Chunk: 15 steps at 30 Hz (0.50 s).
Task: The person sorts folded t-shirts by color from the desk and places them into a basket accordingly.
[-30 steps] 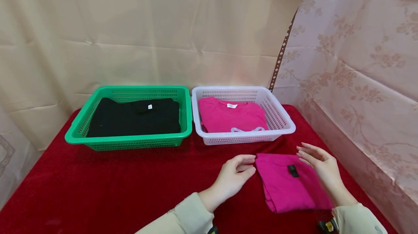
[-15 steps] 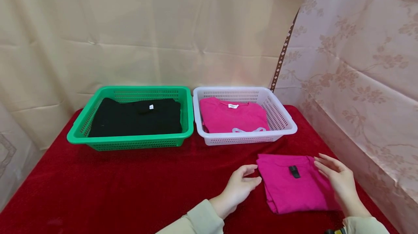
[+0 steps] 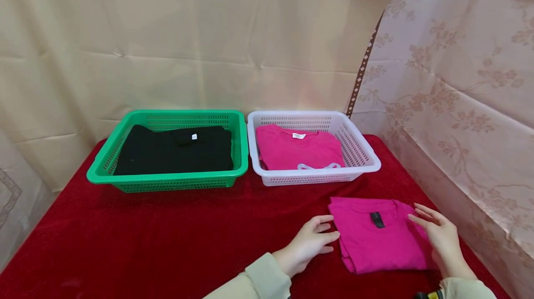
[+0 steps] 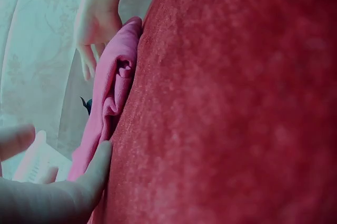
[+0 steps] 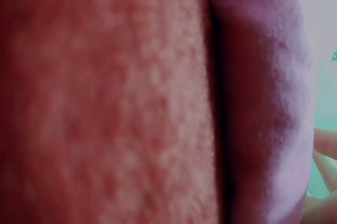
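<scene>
A folded magenta T-shirt [image 3: 381, 248] with a black neck label [image 3: 377, 219] lies on the red cloth at the right front in the head view. My left hand [image 3: 310, 242] is beside its left edge, fingers loosely bent, thumb tip right at the fabric. The left wrist view shows the stacked folds of the T-shirt [image 4: 113, 89] from the side, with a finger [image 4: 97, 168] of that hand close to them. At the opposite edge my right hand [image 3: 443, 239] reaches over the shirt's right side, fingers spread. In the right wrist view the T-shirt [image 5: 268, 103] is blurred and close.
A green basket [image 3: 167, 178] holding a folded black garment [image 3: 175, 150] stands at the back left. Next to it is a white basket [image 3: 313, 177] with a folded pink garment [image 3: 300, 150] inside. Floral fabric [image 3: 467, 95] hangs along the right, and a beige curtain [image 3: 167, 34] behind.
My right hand has moved right and slightly down, from above the T-shirt to its right edge. My left hand has shifted slightly right and down along the left edge.
</scene>
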Available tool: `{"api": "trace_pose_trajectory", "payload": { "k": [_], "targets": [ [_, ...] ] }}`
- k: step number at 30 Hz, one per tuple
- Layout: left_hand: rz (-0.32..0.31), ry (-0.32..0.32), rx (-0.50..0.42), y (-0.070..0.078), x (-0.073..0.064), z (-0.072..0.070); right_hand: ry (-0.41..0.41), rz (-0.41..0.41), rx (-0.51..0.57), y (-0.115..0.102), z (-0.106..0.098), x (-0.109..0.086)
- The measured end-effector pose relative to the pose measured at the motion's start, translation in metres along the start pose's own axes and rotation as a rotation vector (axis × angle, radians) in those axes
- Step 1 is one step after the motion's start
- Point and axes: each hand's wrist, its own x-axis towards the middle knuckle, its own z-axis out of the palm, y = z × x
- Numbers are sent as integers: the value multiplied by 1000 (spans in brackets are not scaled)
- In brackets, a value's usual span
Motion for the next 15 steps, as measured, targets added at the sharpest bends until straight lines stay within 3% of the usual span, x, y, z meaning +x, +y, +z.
{"api": "trace_pose_trajectory", "payload": {
  "k": [5, 12, 15],
  "targets": [
    [-34, -63, -23, -2, 2, 4, -140, 114, 38, 5, -8, 7],
    [-68, -104, -89, -2, 5, 7, -274, 94, 37, 12, -16, 12],
    [-86, -112, -136, -2, 5, 7, -286, 115, 15, 14, -18, 13]
  ]
}}
